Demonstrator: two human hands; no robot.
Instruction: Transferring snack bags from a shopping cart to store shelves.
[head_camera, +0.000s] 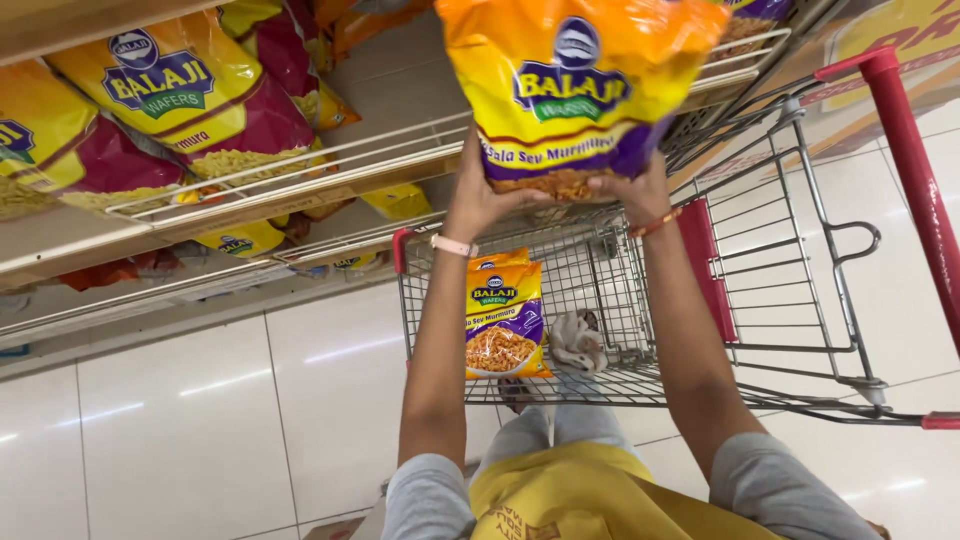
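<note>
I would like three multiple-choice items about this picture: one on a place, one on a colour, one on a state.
1. Where does the second snack bag lie?
A. in the cart
B. on the floor
C. on the top shelf

2. What colour is the cart's handle?
A. blue
B. red
C. green

3. How is the big bag held?
A. by one hand
B. by both hands
C. by no hand

Answers:
1 A, it leans inside the wire basket.
2 B, the bar at right is red.
3 B, the left hand and right hand grip its lower edge.
</note>
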